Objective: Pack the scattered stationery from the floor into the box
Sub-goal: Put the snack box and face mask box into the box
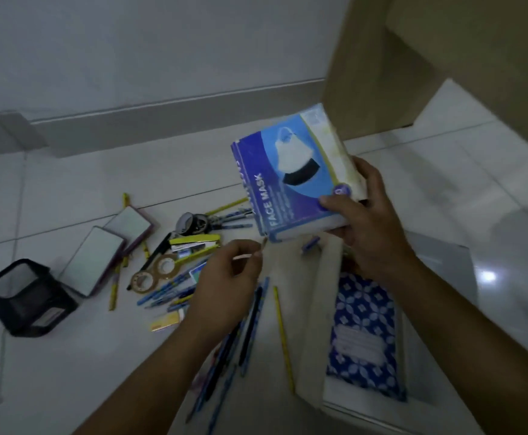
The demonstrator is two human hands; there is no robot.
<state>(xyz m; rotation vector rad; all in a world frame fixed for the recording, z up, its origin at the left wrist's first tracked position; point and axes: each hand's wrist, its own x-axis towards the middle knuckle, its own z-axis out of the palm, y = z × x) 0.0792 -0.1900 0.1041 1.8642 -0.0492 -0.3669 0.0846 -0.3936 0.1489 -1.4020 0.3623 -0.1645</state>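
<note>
Two hands; one face-mask box held.

Bare floor lower left: open approach, nothing lying there. Centre floor crowded: pens fanned under the left hand, tape rolls, two slim cases and a tipped mesh pen holder to the left. A lone yellow pencil lies between pens and white box. Box opening partly taken by a blue patterned notebook. Face-mask carton, held in the right hand, hangs over the box's far end. Brown cabinet closes off the far right.
</note>
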